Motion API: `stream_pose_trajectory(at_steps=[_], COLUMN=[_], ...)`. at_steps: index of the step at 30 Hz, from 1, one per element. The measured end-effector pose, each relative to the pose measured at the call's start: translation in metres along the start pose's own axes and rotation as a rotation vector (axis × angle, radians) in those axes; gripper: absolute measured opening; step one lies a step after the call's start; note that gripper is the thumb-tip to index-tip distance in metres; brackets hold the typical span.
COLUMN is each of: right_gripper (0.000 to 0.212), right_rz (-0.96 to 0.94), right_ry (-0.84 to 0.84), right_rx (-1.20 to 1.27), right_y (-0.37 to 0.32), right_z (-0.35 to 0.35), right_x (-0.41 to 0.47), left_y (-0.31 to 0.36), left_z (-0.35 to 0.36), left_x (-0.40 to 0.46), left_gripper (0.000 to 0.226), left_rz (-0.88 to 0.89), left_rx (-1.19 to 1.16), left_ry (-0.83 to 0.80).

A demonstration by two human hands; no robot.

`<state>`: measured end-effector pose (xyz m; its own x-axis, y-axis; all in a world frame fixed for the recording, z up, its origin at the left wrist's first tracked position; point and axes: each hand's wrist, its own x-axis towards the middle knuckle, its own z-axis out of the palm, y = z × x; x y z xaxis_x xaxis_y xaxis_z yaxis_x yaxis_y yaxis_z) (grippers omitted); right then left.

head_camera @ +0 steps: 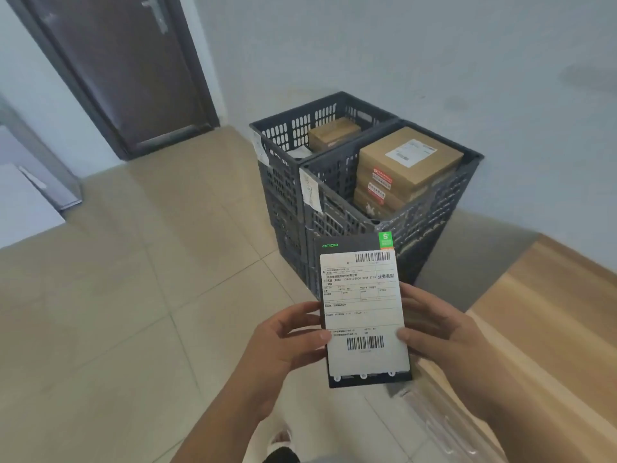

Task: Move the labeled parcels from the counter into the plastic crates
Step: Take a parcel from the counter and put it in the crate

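Note:
I hold a flat dark parcel (362, 309) with a white shipping label and barcodes in front of me, above the floor. My left hand (287, 345) grips its left edge, thumb on the label. My right hand (434, 329) grips its right edge the same way. Beyond it stand two dark grey plastic crates side by side: the near crate (430, 208) holds a stack of brown labeled boxes (407, 158), and the far crate (283, 128) holds a brown box (334, 132).
A wooden counter (551, 302) runs along the right, with its edge close to my right arm. A dark door (127, 68) stands at the back left. Beige tiled floor (133, 279) spreads to the left of the crates. A grey wall is behind them.

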<state>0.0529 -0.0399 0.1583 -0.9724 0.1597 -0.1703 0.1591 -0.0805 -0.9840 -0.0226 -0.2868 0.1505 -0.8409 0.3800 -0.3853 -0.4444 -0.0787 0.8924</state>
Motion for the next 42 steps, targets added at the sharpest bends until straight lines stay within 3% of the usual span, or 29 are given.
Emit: stream_pose_trajectory(at_steps=[9,13,19,28,34,42], right_gripper=[0.067,0.065,0.061,0.054,0.043,0.062], right_rz=[-0.015,0.037,0.103,0.134,0.065,0.030], right_ry=[-0.041,-0.037,-0.043,-0.057,-0.024,0.149], right_rx=[-0.091,-0.085,-0.080,-0.019,-0.061,0.024], right_y=[-0.013,-0.004,-0.006,-0.017,-0.046,-0.068], right_z=[0.130,0.156,0.156,0.189,0.192,0.199], right_x=[0.102,0.135,0.197,0.374,0.483,0.577], left_y=[0.056,0.065,0.078,0.156,0.228,0.259], left_z=[-0.139,-0.173,-0.189,-0.220,-0.210,-0.183], left_x=[0.043,0.071,0.133,0.264,0.368,0.467], left_gripper=[0.052,0.056,0.043,0.040,0.043,0.037], left_rz=[0.038,-0.012,-0.053,-0.048,0.074,0.271], left_rx=[-0.058,-0.074,-0.076,-0.001,0.143,0.370], left_ry=[0.027,0.009,0.016,0.237,0.304,0.322])
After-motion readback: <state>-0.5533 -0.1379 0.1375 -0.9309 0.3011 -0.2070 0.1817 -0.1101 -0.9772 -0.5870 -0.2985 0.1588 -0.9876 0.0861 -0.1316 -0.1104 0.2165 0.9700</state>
